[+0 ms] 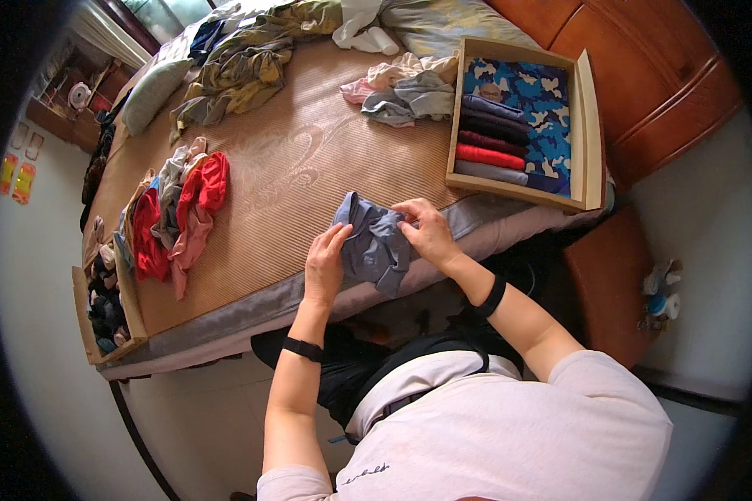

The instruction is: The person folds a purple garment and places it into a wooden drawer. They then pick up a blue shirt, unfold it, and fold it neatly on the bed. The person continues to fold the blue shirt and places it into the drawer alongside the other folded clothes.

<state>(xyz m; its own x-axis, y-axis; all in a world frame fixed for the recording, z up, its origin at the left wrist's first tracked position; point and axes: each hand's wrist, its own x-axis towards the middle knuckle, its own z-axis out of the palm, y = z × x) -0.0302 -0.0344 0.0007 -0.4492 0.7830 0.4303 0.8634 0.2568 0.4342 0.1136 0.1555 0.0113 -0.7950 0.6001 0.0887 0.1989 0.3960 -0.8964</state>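
Note:
A crumpled blue-grey cloth garment [376, 244], perhaps underpants, hangs between my hands at the near edge of the bed. My left hand [327, 260] pinches its left side close to the waistband. On the opposite side, the thumb and fingers of my right hand [427, 233] grip the fabric. To the right, a wooden drawer [592, 131] rests on the bed. Inside it stands a row of folded garments, among them a red one [490, 156] and a grey one [490, 171]. Blue camouflage-patterned material [548, 113] covers the drawer's bottom.
A woven mat [276, 181] covers the bed. Red, pink and grey clothes [182, 206] lie heaped at left, beside a second drawer [139, 313] of dark socks or similar small items. Pale pink and grey clothes [407, 87] touch the right drawer. Rumpled bedding [244, 69] and a pillow [156, 94] lie farther back.

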